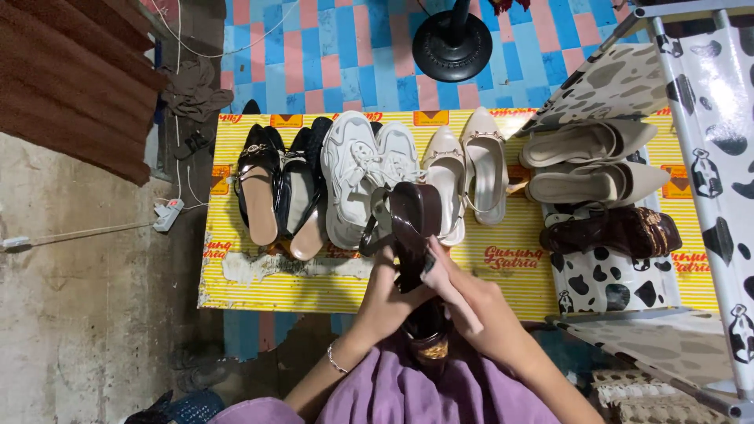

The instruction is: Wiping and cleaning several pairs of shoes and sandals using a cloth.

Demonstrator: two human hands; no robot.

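Both my hands hold a dark brown glossy block-heeled shoe (412, 228) upside down, heel pointing away from me, above the yellow striped mat (503, 275). My left hand (385, 302) grips its left side, a thin bracelet on the wrist. My right hand (471, 302) wraps the right side, one finger laid along the sole. The shoe's toe end rests near my lap on purple cloth (408, 389). Beyond it on the mat stand black slingback shoes (279, 188), white sneakers (365, 169) and beige heels (467, 169) in a row.
A cow-print shoe rack (707, 180) stands at the right; its shelf carries a pair of beige pointed mules (593, 165) and the matching brown shoe (613, 230). A black fan base (452, 43) sits on the blue-pink tiled floor. A power strip (167, 213) and cables lie at left on concrete.
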